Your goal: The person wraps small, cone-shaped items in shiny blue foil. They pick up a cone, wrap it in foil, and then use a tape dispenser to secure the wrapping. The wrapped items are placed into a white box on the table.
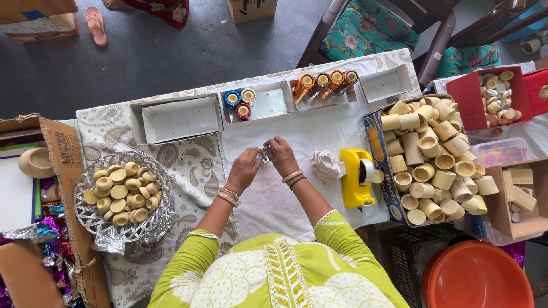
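My left hand [244, 167] and my right hand [282, 155] meet over the white cloth at the table's middle. Both pinch a small silvery, shiny piece [265, 153] between their fingertips. I cannot tell what the piece is. Bangles sit on both wrists. A crumpled pale cloth [326, 164] lies just right of my right hand, with a yellow tape dispenser [358, 177] beyond it.
A silver wire basket [94, 225] of round cream lids sits at left. White open boxes [181, 118] line the far edge, holding blue and orange decorated cups [240, 102]. A carton of plain cream cups [429, 161] stands at right, beside a red box [469, 96] and an orange tub [476, 276].
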